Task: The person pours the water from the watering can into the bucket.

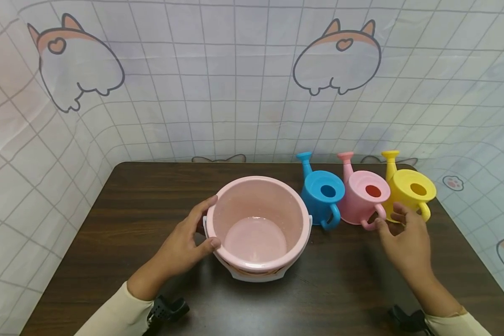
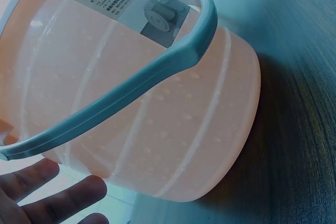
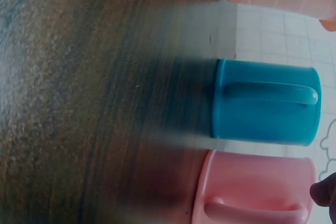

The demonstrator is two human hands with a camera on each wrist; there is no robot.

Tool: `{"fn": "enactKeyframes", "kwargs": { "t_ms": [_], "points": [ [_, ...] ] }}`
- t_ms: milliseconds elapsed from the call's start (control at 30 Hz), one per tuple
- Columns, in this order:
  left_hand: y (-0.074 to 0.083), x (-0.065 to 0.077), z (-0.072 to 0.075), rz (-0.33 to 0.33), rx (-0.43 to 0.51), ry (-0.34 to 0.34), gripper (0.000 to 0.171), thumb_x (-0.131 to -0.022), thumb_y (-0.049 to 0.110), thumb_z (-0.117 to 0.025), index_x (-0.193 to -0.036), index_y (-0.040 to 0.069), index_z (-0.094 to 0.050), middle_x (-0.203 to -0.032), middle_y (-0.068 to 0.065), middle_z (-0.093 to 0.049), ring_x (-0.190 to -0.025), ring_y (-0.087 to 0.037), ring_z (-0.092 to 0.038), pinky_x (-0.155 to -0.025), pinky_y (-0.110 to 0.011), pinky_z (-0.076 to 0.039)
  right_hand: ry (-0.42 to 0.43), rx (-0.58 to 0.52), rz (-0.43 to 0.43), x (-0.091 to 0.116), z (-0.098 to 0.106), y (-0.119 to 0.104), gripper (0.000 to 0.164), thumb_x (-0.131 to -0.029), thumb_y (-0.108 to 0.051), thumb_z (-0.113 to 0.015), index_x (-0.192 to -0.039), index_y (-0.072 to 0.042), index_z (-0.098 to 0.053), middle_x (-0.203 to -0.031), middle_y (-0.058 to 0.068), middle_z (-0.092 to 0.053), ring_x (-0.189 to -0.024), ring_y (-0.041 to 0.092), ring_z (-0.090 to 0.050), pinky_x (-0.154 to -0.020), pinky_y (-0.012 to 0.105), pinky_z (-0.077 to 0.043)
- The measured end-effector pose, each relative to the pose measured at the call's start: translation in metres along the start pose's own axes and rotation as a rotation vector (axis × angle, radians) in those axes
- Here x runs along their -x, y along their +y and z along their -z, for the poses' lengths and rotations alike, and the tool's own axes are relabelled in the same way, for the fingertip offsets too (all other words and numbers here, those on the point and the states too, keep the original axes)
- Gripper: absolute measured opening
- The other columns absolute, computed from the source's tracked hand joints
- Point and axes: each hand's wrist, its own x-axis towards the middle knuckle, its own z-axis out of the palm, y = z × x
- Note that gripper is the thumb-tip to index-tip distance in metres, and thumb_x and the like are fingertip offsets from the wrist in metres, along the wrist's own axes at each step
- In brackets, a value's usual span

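A pink bucket (image 1: 258, 268) with its pale handle (image 2: 142, 80) lowered stands mid-table. My left hand (image 1: 182, 245) rests against its left side, thumb and index finger spread at the rim. Three toy watering cans stand in a row to the right: blue (image 1: 319, 205), pink (image 1: 357, 203) and yellow (image 1: 403, 191). My right hand (image 1: 407, 242) is at the pink and yellow cans with its fingers loosely bent, its thumb tip close by the pink handle. In the right wrist view, a dark fingertip (image 3: 321, 191) shows beside the pink can (image 3: 257, 179).
The dark wooden table (image 1: 143, 196) ends at a white grid-patterned cloth (image 1: 210, 107) behind and at both sides. The blue can is close against the bucket's right side. A label (image 2: 128, 3) is stuck on the bucket's outer wall.
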Motion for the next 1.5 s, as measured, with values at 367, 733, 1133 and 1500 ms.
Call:
{"fn": "enactKeyframes", "kwargs": {
  "t_ms": [367,733,1133,1500],
  "points": [
    [0.0,0.0,0.0,-0.003,-0.008,-0.006,0.085,-0.095,0.067,-0.057,-0.162,0.025,-0.026,-0.134,-0.008,-0.057,-0.1,-0.016,-0.065,-0.085,-0.05,-0.054,-0.133,-0.015,-0.098,-0.003,-0.009,0.01,0.055,-0.101,-0.025,-0.065,-0.143,0.007,-0.047,-0.13,0.03,-0.057,-0.117,0.05,-0.056,-0.09,0.063,-0.05],
    [0.001,0.0,0.0,-0.049,-0.018,0.011,0.086,-0.096,0.07,-0.053,-0.162,0.022,-0.027,-0.132,-0.009,-0.059,-0.096,-0.014,-0.066,-0.086,-0.043,-0.052,-0.13,0.016,-0.103,-0.004,-0.018,0.017,0.047,-0.103,-0.025,-0.062,-0.133,0.01,-0.056,-0.123,0.032,-0.062,-0.109,0.05,-0.059,-0.088,0.063,-0.051],
    [0.0,0.0,0.0,-0.048,-0.005,0.011,0.085,-0.096,0.07,-0.054,-0.162,0.023,-0.027,-0.133,-0.009,-0.059,-0.097,-0.015,-0.066,-0.086,-0.045,-0.053,-0.07,0.039,-0.069,-0.004,-0.021,0.016,0.034,-0.103,-0.022,-0.064,-0.119,0.008,-0.065,-0.11,0.028,-0.07,-0.093,0.042,-0.066,-0.072,0.049,-0.058],
    [0.0,0.0,0.0,-0.039,-0.002,0.005,0.086,-0.095,0.071,-0.053,-0.162,0.024,-0.027,-0.134,-0.008,-0.058,-0.097,-0.014,-0.066,-0.086,-0.041,-0.053,-0.01,0.08,-0.082,-0.002,-0.019,0.019,0.035,-0.103,-0.023,-0.064,-0.122,0.006,-0.068,-0.1,0.027,-0.072,-0.069,0.032,-0.059,-0.047,0.029,-0.046]
  ]
}}
